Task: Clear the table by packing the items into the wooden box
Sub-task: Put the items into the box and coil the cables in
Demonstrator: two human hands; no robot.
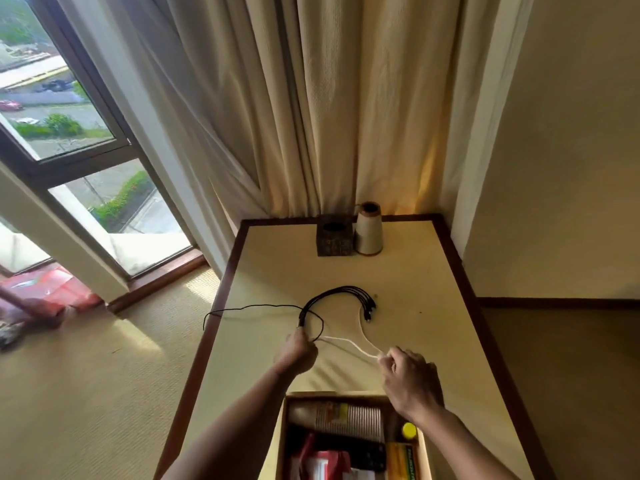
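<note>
Nearest, the wooden box (336, 395) sits at the tabletop's (415, 289) near edge, already holding paper cups (349, 416), a red packet (325, 460) and what may be a yellow-capped bottle (409, 430). Just beyond it, the left hand (296, 351) has its grip closed round the black cable (332, 292) bundle; the right hand (410, 379) pinches a white cable (349, 344). Both cables loop over the tabletop. At the far edge, a dark box (335, 239) touches a pale cone (369, 233).

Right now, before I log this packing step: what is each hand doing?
Left hand: gripping the black multi-plug cable.
Right hand: pinching the white cable.
</note>
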